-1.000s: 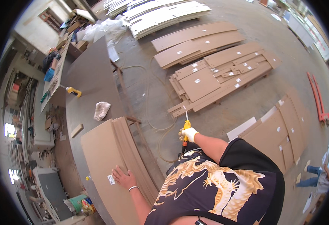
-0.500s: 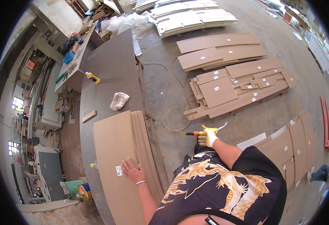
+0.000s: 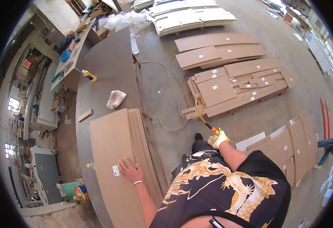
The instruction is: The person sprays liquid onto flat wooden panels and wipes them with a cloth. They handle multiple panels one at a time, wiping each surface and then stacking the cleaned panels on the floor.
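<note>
My bare left hand [image 3: 131,171] lies flat with its fingers spread on the top brown panel [image 3: 111,152] of a stack, beside a small white label [image 3: 116,170]. A metal bracelet circles that wrist. Off to the right of the stack, in front of my body, my right hand [image 3: 219,141] wears a pale work glove and holds a yellow and orange air blow gun [image 3: 214,130]. A yellow hose [image 3: 200,114] rises from the gun and loops toward the floor. The gun's nozzle is mostly hidden by the hand.
The stack stands on a dark table [image 3: 105,72] with a crumpled cloth [image 3: 116,99], a yellow bottle [image 3: 89,76] and a wood strip [image 3: 85,115]. Brown panel piles [image 3: 214,89] lie on the floor to the right, white panels [image 3: 193,19] farther off. A person's jeans-clad leg [image 3: 326,148] shows at the right edge.
My right hand has turned and moved slightly right, swinging the blow gun so the hose now arcs up ahead of it. My left hand stays on the panel. The person at right has moved.
</note>
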`<state>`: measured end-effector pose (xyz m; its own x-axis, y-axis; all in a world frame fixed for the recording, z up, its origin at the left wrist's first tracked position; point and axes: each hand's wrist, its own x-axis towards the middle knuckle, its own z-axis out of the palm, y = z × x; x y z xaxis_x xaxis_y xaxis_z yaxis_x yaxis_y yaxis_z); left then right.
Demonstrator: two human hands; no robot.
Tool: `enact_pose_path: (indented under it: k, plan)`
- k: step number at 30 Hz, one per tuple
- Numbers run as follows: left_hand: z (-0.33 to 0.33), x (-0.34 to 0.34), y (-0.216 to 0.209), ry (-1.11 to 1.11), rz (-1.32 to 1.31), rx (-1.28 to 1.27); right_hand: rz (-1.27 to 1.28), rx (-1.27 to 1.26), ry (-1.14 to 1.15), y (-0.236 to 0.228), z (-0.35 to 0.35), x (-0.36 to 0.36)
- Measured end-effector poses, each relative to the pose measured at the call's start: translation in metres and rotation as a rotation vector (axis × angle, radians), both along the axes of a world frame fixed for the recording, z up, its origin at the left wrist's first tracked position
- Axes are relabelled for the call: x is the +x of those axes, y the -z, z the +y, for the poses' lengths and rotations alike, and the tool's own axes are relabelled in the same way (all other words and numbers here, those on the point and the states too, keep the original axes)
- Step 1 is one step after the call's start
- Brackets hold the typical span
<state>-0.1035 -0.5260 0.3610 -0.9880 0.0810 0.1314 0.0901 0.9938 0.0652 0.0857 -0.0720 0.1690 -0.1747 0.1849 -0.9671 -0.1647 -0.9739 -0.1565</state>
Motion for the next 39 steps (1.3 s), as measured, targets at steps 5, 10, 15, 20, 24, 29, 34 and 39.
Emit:
enact_pose_path:
  k: [5,10,15,20,24,29,34,39]
  plan:
    - [0.000,0.001,0.001,-0.005,-0.003,0.012,0.072,0.222,0.243,0.018,0.018,0.020]
    - [0.000,0.001,0.001,-0.010,0.007,0.022,0.192,0.433,0.563,0.000,0.092,0.051]
    - [-0.002,-0.001,0.002,0.003,0.005,0.011,0.001,0.643,0.771,-0.048,0.161,0.081]
    - [-0.002,-0.002,0.002,0.012,0.000,0.002,-0.140,1.004,0.541,-0.076,0.161,0.085]
    - [-0.002,-0.002,0.000,0.024,0.007,-0.003,0.054,0.744,0.241,-0.066,0.108,0.063]
    - [-0.001,-0.002,-0.001,-0.002,-0.024,-0.011,-0.263,0.710,-0.349,-0.038,0.030,0.030]
    - [0.000,-0.002,-0.003,0.000,-0.017,-0.024,-0.187,0.789,-1.133,-0.036,0.000,-0.016]
    - [0.001,-0.001,-0.005,-0.003,-0.031,-0.024,0.314,1.144,-1.950,-0.052,-0.036,-0.070]
